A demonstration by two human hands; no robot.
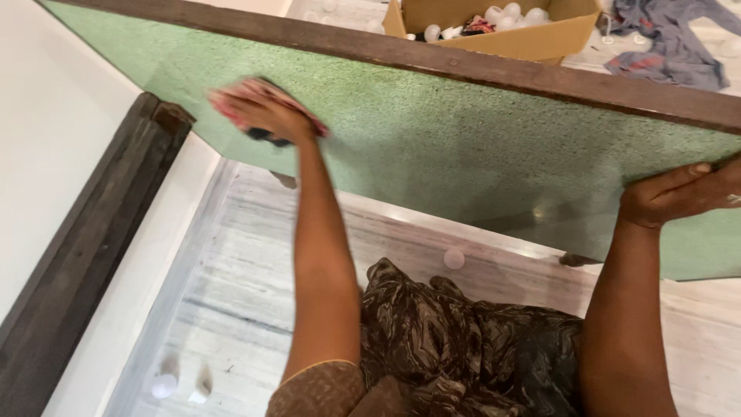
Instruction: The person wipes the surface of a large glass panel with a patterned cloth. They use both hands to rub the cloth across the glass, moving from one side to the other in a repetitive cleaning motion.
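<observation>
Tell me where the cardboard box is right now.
In the head view, the cardboard box sits at the top edge, right of centre, beyond the green board, beside a grey cloth.

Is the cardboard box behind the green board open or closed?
Open. The cardboard box has its flaps turned up, and small white round items are visible inside from above.

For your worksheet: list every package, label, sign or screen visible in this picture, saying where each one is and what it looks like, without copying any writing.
Cardboard box: at the top of the view, beyond the wooden edge of the green board; open, tan-brown, rectangular, holding small white round things and a dark scrap.
No labels, signs or screens can be made out.
</observation>
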